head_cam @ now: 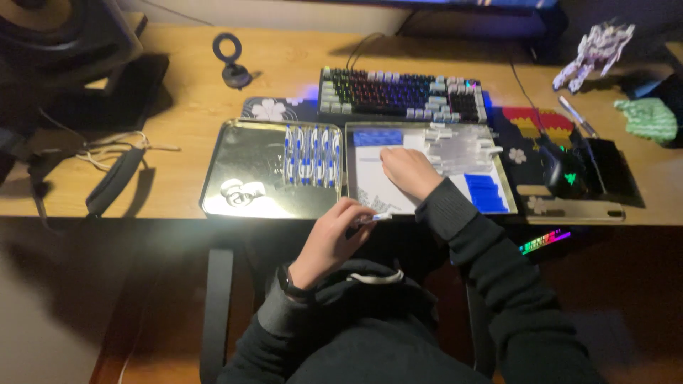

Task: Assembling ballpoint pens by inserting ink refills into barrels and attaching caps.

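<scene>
My left hand point(333, 235) is curled at the desk's front edge, pinching a small white and blue piece point(381, 216) between its fingertips. My right hand point(408, 171) rests palm down inside the right-hand metal tray point(505, 192), on white paper next to a heap of clear and white small parts point(462, 146). A blue sheet point(485, 190) lies in that tray to the right of my hand. The left-hand metal tray point(235, 153) holds a row of white and blue pieces point(311, 155) and a white clump point(242, 190).
A backlit keyboard point(402, 94) sits behind the trays. A mouse point(565, 174) on a patterned mat, a pen point(578, 116) and a white figure point(596, 51) are at right. A ring stand point(231, 60), cables and a dark strap point(114, 179) lie at left.
</scene>
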